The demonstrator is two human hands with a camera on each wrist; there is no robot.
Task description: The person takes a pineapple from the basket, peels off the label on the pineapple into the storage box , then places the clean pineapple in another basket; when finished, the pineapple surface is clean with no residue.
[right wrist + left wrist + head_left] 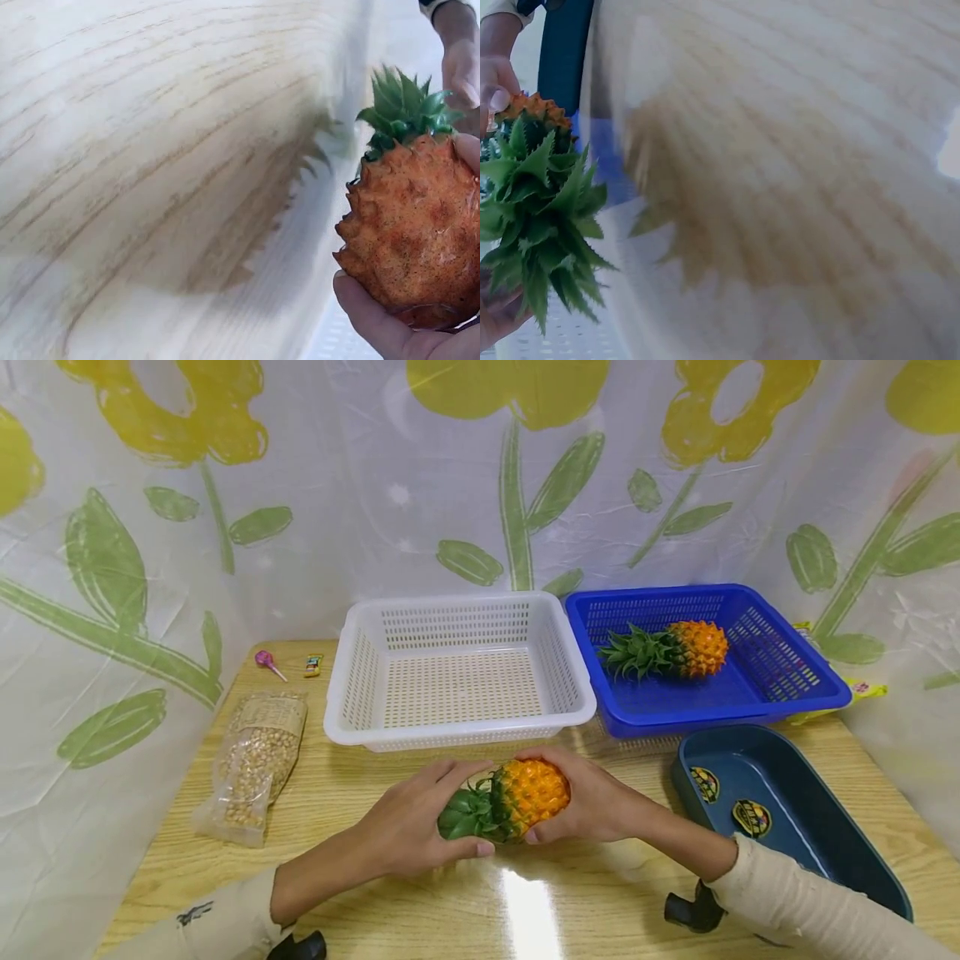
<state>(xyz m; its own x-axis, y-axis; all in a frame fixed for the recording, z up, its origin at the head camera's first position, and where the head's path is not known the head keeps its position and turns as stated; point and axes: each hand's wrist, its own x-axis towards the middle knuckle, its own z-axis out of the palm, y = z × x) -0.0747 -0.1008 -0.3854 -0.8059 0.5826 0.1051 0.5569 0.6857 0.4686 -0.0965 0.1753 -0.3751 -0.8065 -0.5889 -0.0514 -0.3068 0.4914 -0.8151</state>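
Between my two hands lies a small pineapple (534, 795), orange with a green leafy crown, over the wooden table in front of the white basket. My right hand (596, 797) grips its fruit body, thumb on the near side and fingers on the far side. Around the crown curves my left hand (416, 818), its thumb and fingers on either side of the leaves. In the left wrist view the crown's leaves (544, 210) fan out beside the fingers. The right wrist view shows the spiky orange fruit (416, 225) held from below and the side.
Behind stand a white slotted basket (461, 731) and a blue basket (720, 714) holding another pineapple (697, 647). A dark teal tray (806, 827) with round stickers is at right. At left lie a bag of kernels (258, 752), a lollipop (265, 658) and a small wrapped candy (312, 665).
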